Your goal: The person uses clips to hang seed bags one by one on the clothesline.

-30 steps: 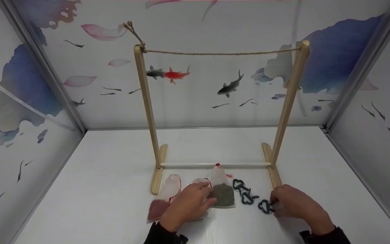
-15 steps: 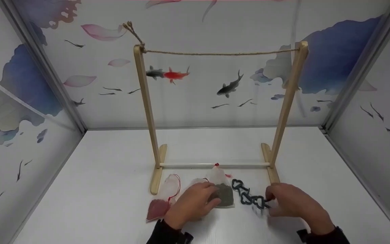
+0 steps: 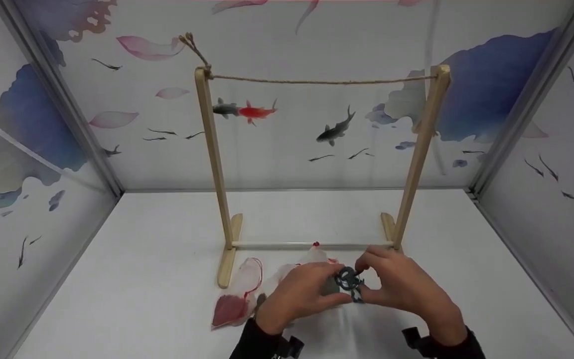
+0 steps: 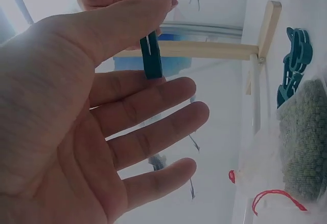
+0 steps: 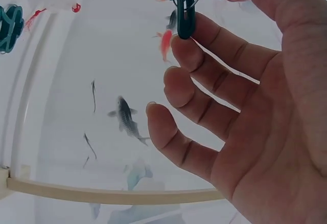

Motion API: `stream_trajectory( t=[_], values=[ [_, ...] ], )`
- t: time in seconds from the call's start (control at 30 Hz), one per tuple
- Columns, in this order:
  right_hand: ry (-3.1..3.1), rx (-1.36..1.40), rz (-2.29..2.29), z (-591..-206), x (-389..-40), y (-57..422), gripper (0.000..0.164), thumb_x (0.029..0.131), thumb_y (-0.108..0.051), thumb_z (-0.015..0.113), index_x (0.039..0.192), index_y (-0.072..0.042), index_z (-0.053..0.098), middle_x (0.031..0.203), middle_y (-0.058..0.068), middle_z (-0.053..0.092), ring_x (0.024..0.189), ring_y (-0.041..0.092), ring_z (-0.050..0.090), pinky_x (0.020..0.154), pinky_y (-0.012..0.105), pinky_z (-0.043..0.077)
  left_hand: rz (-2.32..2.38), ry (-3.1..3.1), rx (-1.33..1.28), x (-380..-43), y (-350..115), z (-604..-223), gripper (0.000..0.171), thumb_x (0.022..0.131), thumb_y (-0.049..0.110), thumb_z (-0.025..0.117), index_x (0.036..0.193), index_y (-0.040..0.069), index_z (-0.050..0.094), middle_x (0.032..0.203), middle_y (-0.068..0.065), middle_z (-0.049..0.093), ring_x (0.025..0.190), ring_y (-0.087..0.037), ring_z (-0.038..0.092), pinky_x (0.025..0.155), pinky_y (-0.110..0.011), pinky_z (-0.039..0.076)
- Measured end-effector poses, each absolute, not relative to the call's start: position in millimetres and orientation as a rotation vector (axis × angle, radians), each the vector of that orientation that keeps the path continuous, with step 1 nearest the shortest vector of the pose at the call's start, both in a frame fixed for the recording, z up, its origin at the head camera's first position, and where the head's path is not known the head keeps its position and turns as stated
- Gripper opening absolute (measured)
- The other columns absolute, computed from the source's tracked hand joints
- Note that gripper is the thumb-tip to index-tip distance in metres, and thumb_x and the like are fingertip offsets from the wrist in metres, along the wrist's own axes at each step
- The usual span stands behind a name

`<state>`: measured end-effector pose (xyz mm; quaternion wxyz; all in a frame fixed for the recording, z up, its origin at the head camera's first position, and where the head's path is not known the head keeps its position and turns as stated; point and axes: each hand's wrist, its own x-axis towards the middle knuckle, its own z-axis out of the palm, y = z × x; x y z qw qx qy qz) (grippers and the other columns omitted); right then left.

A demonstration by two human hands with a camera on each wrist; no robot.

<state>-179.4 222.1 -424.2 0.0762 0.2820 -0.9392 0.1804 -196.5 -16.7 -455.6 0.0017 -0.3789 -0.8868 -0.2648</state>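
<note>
A dark teal plastic clothes peg (image 3: 348,278) is held up between both hands, over the front middle of the table. My left hand (image 3: 304,289) pinches it between thumb and forefinger; in the left wrist view the peg (image 4: 152,55) spans that gap, the other fingers spread. From the other side my right hand (image 3: 406,286) pinches the same peg, its handle end (image 5: 186,17) by the fingertips. Linked-looking teal pegs (image 4: 298,55) lie past a mesh sachet of grey-green filling (image 4: 306,137). Left of my left hand lies a sachet with dark red filling (image 3: 230,310).
Behind the hands stands a wooden frame (image 3: 212,159) with a twine line (image 3: 317,81) tied across its top and a white rod (image 3: 272,245) low down. Another pale sachet (image 3: 278,278) is partly covered by the left hand. Printed walls enclose the white table (image 3: 142,249).
My right hand has lifted the peg from the table and brought it left. The left hand has moved right from over the sachets and now grips the peg too.
</note>
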Motion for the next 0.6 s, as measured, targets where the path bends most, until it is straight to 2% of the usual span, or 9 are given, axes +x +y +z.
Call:
stream_trajectory(
  t=[0.17, 0.37, 0.53, 0.6],
  values=[
    [-2.774, 0.887, 0.549, -428, -181, 221, 0.025, 0.082, -0.027, 0.086, 0.102, -0.024, 0.071, 0.099, -0.013, 0.065, 0.079, 0.002, 0.053, 0.068, 0.024, 0.050, -0.800, -2.704, -1.159, -197, -20, -457, 0.053, 0.096, 0.051, 0.071, 0.135, 0.016, 0.067, 0.124, 0.004, 0.075, 0.109, -0.007, 0.069, 0.092, -0.024, 0.055],
    [-2.691, 0.976, 0.591, -434, -184, 220, 0.025, 0.083, -0.026, 0.085, 0.103, -0.024, 0.070, 0.097, -0.014, 0.066, 0.077, 0.000, 0.052, 0.066, 0.021, 0.049, -0.904, -2.632, -1.177, -198, -24, -456, 0.042, 0.096, 0.047, 0.073, 0.126, 0.018, 0.070, 0.109, 0.007, 0.076, 0.093, -0.004, 0.069, 0.081, -0.016, 0.052],
    [-2.673, 1.008, 0.621, -434, -186, 220, 0.025, 0.084, -0.025, 0.084, 0.104, -0.024, 0.069, 0.099, -0.013, 0.067, 0.081, 0.000, 0.058, 0.070, 0.023, 0.053, -0.937, -2.644, -1.182, -198, -28, -452, 0.038, 0.097, 0.044, 0.072, 0.126, 0.018, 0.069, 0.108, 0.006, 0.075, 0.091, -0.003, 0.067, 0.079, -0.015, 0.050],
    [-2.678, 1.012, 0.624, -434, -187, 221, 0.028, 0.086, -0.026, 0.084, 0.109, -0.022, 0.069, 0.104, -0.013, 0.066, 0.083, 0.002, 0.061, 0.071, 0.024, 0.054, -0.926, -2.635, -1.181, -198, -29, -451, 0.039, 0.098, 0.043, 0.071, 0.126, 0.017, 0.069, 0.109, 0.005, 0.075, 0.090, -0.005, 0.068, 0.078, -0.014, 0.050]
  ],
)
